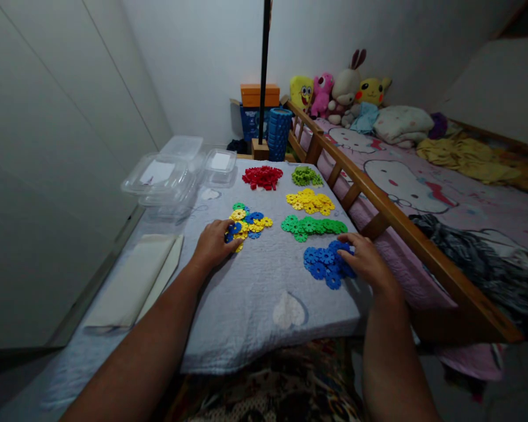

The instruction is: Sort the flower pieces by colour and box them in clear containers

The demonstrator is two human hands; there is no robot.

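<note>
Toothed plastic discs lie sorted by colour on a grey quilted cloth (255,293). My left hand (213,243) rests at the near edge of a mixed pile (250,224) of yellow, blue and green discs, its fingers curled onto a blue one. My right hand (365,258) lies on the right side of the blue pile (324,264), fingers bent over the discs. Beyond are a dark green pile (312,226), a yellow pile (310,201), a red pile (263,177) and a light green pile (306,175).
Clear plastic containers (171,176) stand at the back left, a folded pale cloth (136,278) lies at the left. A wooden bed rail (378,205) runs along the right, with plush toys (338,91) on the bed. A black pole (264,70) rises behind the table.
</note>
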